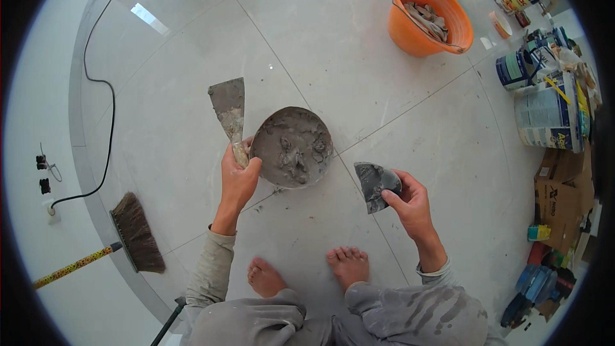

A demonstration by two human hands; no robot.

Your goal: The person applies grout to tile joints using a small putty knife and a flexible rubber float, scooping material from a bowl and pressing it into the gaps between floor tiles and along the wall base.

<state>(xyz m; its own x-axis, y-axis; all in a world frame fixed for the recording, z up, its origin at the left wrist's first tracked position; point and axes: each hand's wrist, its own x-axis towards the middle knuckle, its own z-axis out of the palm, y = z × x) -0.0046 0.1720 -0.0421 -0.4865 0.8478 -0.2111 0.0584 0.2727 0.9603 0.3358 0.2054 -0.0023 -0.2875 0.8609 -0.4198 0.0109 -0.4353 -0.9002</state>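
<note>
My left hand (pixel 238 179) is closed round the handle of a putty knife (pixel 229 104), whose broad blade points away from me and is caked with grey paste. The same hand rests against the left rim of a round bowl (pixel 257 165), its fingers partly hidden there. Lumpy wet grey paste (pixel 293 147) fills the bowl. I cannot tell whether the bowl is lifted or stands on the floor. To the right of the bowl, my right hand (pixel 413 205) pinches a dark, curved, wedge-shaped scraper piece (pixel 375 186), smeared with the same paste.
Pale floor tiles (pixel 320 224) carry scattered crumbs. An orange bucket (pixel 416 41) holding rags stands far right. Paint cans, a large pail (pixel 541 115) and cardboard boxes (pixel 560 198) line the right side. At left are a broom (pixel 138 234) and a black cable (pixel 113 115). My bare feet (pixel 349 266) are near.
</note>
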